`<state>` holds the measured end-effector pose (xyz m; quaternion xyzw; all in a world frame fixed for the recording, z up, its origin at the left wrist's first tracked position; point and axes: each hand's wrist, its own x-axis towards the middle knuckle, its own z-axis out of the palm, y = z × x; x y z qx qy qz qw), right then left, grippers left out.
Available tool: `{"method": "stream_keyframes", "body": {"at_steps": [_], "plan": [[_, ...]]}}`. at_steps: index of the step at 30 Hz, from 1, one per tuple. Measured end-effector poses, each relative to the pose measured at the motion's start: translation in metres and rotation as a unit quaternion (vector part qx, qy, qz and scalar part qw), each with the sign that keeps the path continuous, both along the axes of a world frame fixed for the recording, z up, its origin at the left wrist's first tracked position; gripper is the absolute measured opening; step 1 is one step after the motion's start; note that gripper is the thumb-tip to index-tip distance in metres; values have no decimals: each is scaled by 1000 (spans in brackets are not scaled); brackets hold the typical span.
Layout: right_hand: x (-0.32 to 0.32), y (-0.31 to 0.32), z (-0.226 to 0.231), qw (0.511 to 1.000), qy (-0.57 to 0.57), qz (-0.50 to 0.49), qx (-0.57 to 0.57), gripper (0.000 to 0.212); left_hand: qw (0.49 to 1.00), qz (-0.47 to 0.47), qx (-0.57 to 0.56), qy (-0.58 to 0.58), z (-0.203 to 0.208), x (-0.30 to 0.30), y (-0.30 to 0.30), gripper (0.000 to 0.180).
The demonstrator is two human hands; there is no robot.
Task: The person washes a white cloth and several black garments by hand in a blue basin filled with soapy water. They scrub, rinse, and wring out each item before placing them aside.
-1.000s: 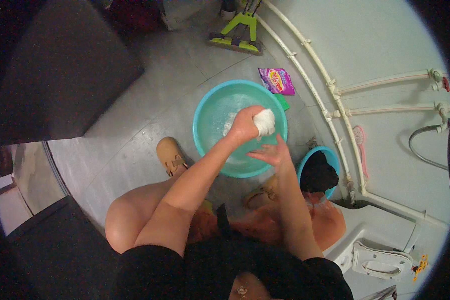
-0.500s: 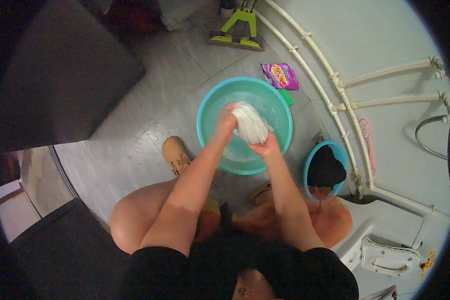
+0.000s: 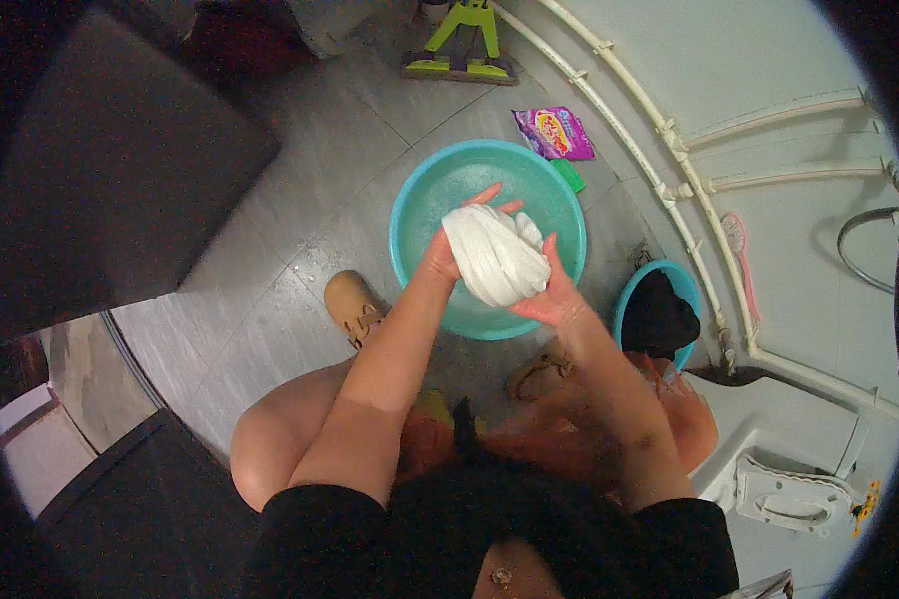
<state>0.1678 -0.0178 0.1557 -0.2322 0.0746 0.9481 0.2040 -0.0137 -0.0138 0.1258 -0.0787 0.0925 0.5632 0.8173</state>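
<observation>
Left grip (image 3: 446, 258) and right grip (image 3: 553, 299) are cupped around a bunched white cloth (image 3: 497, 260), held over the teal basin (image 3: 422, 205); likely soft, limp and water-heavy, it is best cradled from both sides.

and it's a plain black top (image 3: 425, 549) across the bottom of the frame, short black sleeves (image 3: 320, 514) either side, a small round pendant (image 3: 500, 576) at lower centre; left of centre, a tan clog (image 3: 346, 302), rounded toe, buckled strap!
</observation>
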Motion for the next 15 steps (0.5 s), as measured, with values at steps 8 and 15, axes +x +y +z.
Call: {"method": "stream_keyframes", "body": {"at_steps": [8, 15], "plan": [[-20, 17, 52, 917, -204, 192, 283, 70, 982, -74, -7, 171, -16, -27, 27, 15], [-40, 3, 10, 836, -329, 181, 401, 71, 830, -132, 16, 541, 12, -21, 30, 16]]}}
